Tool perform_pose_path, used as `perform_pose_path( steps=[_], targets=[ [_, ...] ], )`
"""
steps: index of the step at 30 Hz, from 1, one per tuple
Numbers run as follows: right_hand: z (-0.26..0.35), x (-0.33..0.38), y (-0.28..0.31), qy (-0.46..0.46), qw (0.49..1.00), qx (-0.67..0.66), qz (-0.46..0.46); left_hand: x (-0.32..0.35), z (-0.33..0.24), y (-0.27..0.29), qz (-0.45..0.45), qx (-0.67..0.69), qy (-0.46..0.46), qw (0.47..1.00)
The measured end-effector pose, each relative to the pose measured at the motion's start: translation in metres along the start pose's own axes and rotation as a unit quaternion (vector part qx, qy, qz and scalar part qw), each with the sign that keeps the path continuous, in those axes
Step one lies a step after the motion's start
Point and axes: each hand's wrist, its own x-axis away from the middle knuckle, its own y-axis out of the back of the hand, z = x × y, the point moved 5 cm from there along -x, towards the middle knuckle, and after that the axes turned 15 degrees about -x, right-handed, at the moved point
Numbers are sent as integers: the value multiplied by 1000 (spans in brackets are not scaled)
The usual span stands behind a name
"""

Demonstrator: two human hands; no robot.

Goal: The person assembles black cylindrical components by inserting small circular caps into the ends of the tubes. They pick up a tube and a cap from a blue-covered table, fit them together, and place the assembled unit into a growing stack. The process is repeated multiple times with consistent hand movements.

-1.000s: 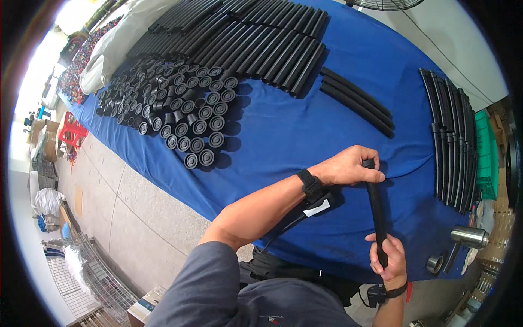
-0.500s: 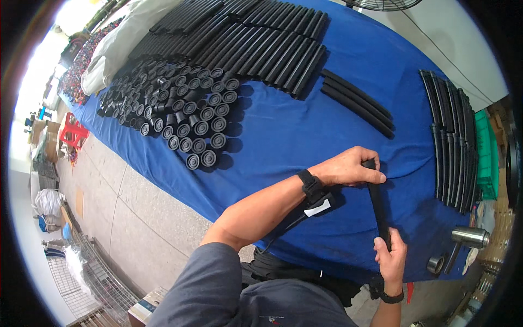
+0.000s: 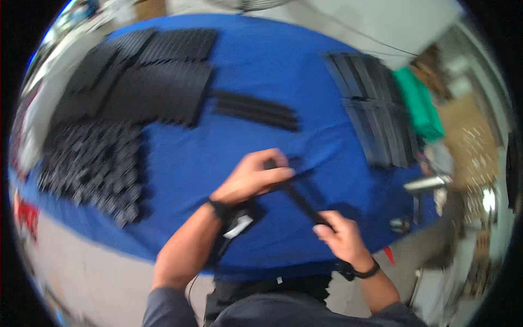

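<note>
Your whole bench is the blue-covered table (image 3: 327, 65), and the stock on it is sorted: a broad stack of long black tubes (image 3: 158, 82) at the far left, a heap of short black caps (image 3: 92, 169) nearer you on the left, a few loose black strips (image 3: 256, 109) in the middle, and a bank of curved black strips (image 3: 376, 114) at the right beside a green cloth (image 3: 417, 103). Keep those groups apart so you never grab the wrong length.

The piece you are working is the slim black rod (image 3: 297, 196), lying slantwise just above the cloth between your hands, near the front edge of the table. Your left hand (image 3: 253, 177) wraps its far end, fingers curled down over it and closed. Your right hand (image 3: 340, 237) grips the near end, thumb laid along the top and fingers folded under. The picture is smeared, so I cannot tell whether the rod is one part or two being joined.

Hold both ends in one straight line and avoid twisting one wrist against the other. Keep your grips close to the ends, so the middle stays visible.
</note>
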Motion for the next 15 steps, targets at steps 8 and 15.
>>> perform_pose_path(
  steps=[8,15],
  targets=[
    [22,-16,26,50,981,136,133,-10,1,-7,0,145,-63,987],
    [56,-102,121,134,969,203,-48,-11,6,0,-33,117,-76,990]
  ],
)
